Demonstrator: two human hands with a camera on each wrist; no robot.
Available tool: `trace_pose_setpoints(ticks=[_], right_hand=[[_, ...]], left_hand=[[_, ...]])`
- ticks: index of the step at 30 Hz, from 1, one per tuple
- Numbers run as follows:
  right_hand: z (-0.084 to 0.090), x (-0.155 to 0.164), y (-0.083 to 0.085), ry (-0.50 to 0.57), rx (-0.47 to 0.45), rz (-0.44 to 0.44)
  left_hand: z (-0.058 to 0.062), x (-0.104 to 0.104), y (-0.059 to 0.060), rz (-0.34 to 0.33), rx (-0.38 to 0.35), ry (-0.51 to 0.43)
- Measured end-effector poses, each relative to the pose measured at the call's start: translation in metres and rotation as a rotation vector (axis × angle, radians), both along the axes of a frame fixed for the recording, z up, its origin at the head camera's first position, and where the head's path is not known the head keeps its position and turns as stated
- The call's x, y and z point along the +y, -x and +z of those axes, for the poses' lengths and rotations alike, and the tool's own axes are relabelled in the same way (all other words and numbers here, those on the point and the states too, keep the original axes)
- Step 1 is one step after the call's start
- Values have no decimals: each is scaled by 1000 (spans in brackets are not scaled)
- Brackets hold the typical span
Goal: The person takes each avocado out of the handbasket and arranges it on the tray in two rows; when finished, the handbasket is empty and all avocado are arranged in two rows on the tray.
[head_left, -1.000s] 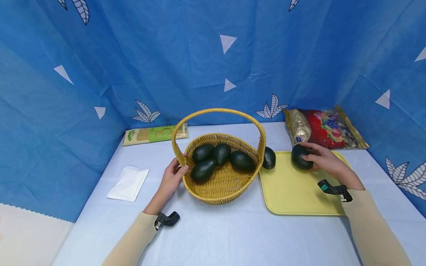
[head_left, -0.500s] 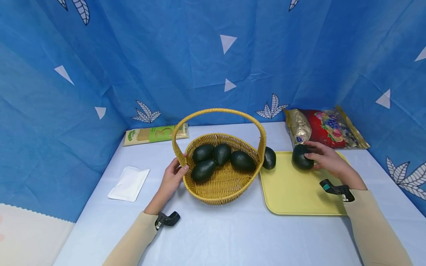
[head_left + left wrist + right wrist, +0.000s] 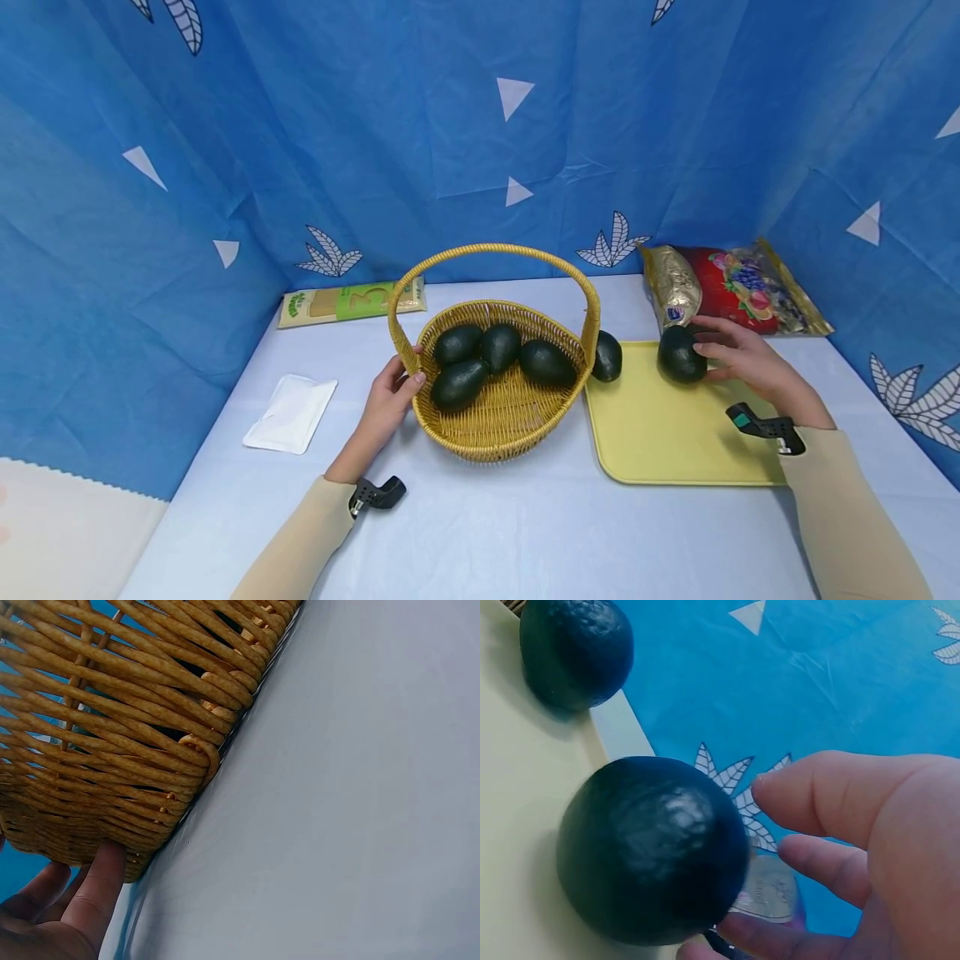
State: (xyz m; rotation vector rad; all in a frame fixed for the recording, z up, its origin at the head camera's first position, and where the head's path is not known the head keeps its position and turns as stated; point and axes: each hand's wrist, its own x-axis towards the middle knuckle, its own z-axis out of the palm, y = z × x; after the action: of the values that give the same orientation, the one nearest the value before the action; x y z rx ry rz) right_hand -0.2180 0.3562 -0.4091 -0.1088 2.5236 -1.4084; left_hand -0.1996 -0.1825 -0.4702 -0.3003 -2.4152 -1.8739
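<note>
In the head view, a wicker basket (image 3: 491, 454) with a tall arched handle stands mid-table, holding several dark green avocados (image 3: 460, 386). My left hand (image 3: 388, 402) grips its left rim by the handle's foot; the left wrist view shows fingers against the woven wall (image 3: 112, 765). To the right, an avocado (image 3: 681, 356) rests on the yellow tray (image 3: 675, 442). Beside it my right hand (image 3: 746, 362) has its fingers loosely spread. The right wrist view shows the thumb apart from this avocado (image 3: 652, 851), with lower fingertips close to it; contact is unclear. Another avocado (image 3: 607, 358) lies at the tray's left end, partly behind the basket.
A red and gold snack bag (image 3: 731, 287) lies behind the tray. At the back left is a flat packet with a green band (image 3: 363, 302). A white pouch (image 3: 291, 414) lies left of the basket. A blue curtain (image 3: 450, 125) encloses the table's back and sides.
My right hand has loosened from the avocado and drawn slightly to the right, while the fruit stays on the tray. My left hand and the basket have not moved.
</note>
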Motion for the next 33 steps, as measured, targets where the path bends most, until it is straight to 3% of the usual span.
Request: trace_pose_setpoints(ticks=[5, 13, 19, 25, 33], right_hand=[[10, 12, -4, -32, 56, -12], [36, 12, -22, -70, 245, -44], [56, -33, -36, -66, 347, 111], [70, -84, -50, -67, 322, 285], [72, -139, -56, -72, 327, 495]], left_hand=[[1, 0, 0, 4, -8, -1], [3, 0, 0, 2, -11, -20], [2, -1, 0, 1, -9, -12], [1, 1, -2, 4, -17, -25], [2, 1, 0, 3, -11, -31]])
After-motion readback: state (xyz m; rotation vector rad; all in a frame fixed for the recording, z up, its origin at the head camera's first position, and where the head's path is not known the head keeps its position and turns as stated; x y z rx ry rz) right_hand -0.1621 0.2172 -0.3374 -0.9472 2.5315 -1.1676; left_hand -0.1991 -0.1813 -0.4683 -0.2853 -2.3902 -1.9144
